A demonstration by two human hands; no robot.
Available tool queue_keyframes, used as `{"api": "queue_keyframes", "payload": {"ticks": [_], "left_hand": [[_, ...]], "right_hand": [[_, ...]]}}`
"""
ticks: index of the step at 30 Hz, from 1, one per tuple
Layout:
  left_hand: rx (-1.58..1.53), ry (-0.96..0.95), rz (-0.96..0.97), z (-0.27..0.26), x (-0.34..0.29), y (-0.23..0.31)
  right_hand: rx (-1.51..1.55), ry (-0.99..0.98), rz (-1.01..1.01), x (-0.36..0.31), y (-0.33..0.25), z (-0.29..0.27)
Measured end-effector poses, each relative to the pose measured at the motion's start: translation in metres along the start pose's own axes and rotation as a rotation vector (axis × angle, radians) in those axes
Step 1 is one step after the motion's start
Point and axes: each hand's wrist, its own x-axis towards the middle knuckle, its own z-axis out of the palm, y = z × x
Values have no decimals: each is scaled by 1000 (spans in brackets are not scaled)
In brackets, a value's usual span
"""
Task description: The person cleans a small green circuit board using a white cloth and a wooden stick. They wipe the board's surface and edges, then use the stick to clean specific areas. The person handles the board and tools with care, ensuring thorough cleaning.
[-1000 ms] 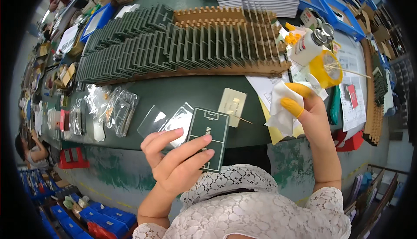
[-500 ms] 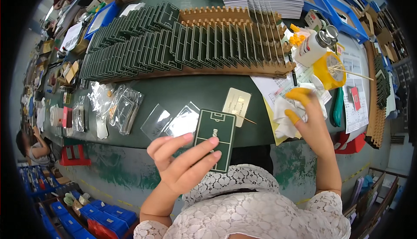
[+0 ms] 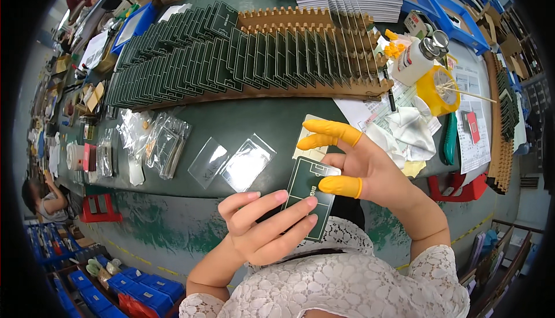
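Note:
My left hand (image 3: 263, 228) is closed on a green card (image 3: 306, 193) with pale pitch-like lines, tilted in front of my body at the table's near edge. Yellow finger cots cover the thumb and two fingers of my right hand (image 3: 358, 165). Its thumb lies over the card's upper right corner, while the two covered fingers stretch out apart from it. Behind these fingers lies a pale gold card (image 3: 308, 151), partly hidden. Two clear plastic sleeves (image 3: 248, 159) lie on the table to the left of the green card.
Long notched wooden racks (image 3: 260, 91) hold many upright green cards. To the right stand a white bottle (image 3: 411, 63) and a yellow tape roll (image 3: 435, 89), near crumpled white cloth (image 3: 411, 130) and a green-handled tool (image 3: 450, 139). Bagged cards (image 3: 166, 144) lie left. Another person (image 3: 49, 199) is at far left.
My right hand has moved left from the white cloth to the green card. My left hand has brought the card slightly right and down.

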Motion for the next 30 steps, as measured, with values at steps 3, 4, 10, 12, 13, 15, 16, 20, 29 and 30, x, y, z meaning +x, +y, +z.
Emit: {"api": "queue_keyframes", "payload": {"ticks": [3,4,10,12,13,15,16,20,29,30], "left_hand": [[-3,13,31,2,-2,-3],[-4,21,47,4,-3,-5],[-81,241,-357,21,-12,-30],[-563,139,-742,10,-15,-24],[-849,121,-875,9,-17,-24],[-1369,19,-1114,9,-9,-18],[-1483,-2,-1141,12,-4,-11],[-1382,-87,-1346,17,8,0],[-1280,140,-1395,21,-5,-17],[-1281,139,-1395,22,-1,-17]], "right_hand": [[-46,-4,-1,2,1,3],[-69,-7,7,2,-2,2],[-198,102,-69,1,-9,7],[-227,112,-120,0,-4,2],[-239,120,-124,0,-2,2],[-269,150,-136,-2,1,3],[-303,139,-134,-1,3,3],[-375,115,-112,-2,17,5],[-1382,700,-355,-41,-14,-64],[-1419,726,-303,-43,-15,-72]]}}
